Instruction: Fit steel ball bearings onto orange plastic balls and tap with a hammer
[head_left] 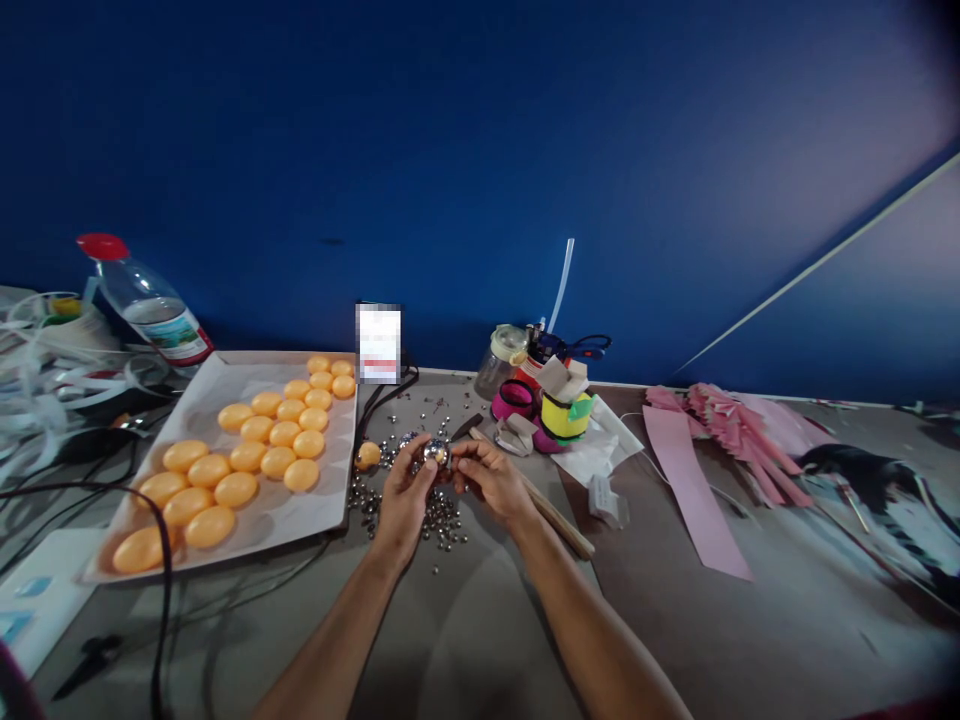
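Note:
My left hand (405,505) is closed on a shiny ball (436,453) whose surface looks covered in silver studs. Against its right side, my right hand (487,480) has thumb and fingers pinched together; whatever sits between those fingertips is too small to make out. Loose silver studs (442,520) lie in a heap on the table under and around both hands. Just left of the fingers rests a single orange ball (367,457), the size of a ping-pong ball. Another shiny patch behind my left fingers is partly hidden.
Several orange balls (259,429) lie in a paper-lined tray (225,385) at left. Behind it leans a red-capped bottle (161,315). A wooden-handled hammer (555,510) lies beside my right wrist. Beyond are a jar (501,362), tape rolls (564,418) and pink ribbon (694,490). A dark cable (161,560) loops front left.

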